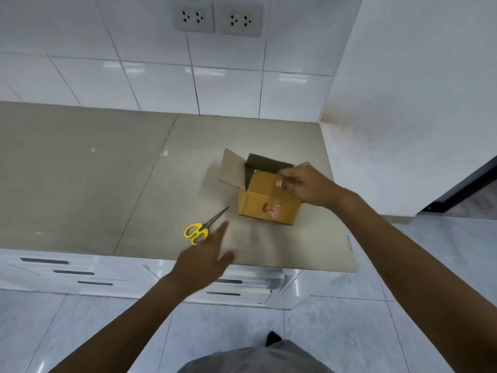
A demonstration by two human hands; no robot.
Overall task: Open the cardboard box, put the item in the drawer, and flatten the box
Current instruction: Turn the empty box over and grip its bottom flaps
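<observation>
Now you're opening the small brown cardboard box (269, 200) on the grey countertop (107, 184): your right hand (306, 187) pinches its near flap, your left hand (204, 257) hovers open, empty. Next, reach inside; the item's hidden.

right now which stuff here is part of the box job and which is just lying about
Job: cardboard box, flaps open, right hand on a flap; drawers below the counter; left hand, empty.
Lying about: yellow scissors on the counter; two wall sockets.
</observation>
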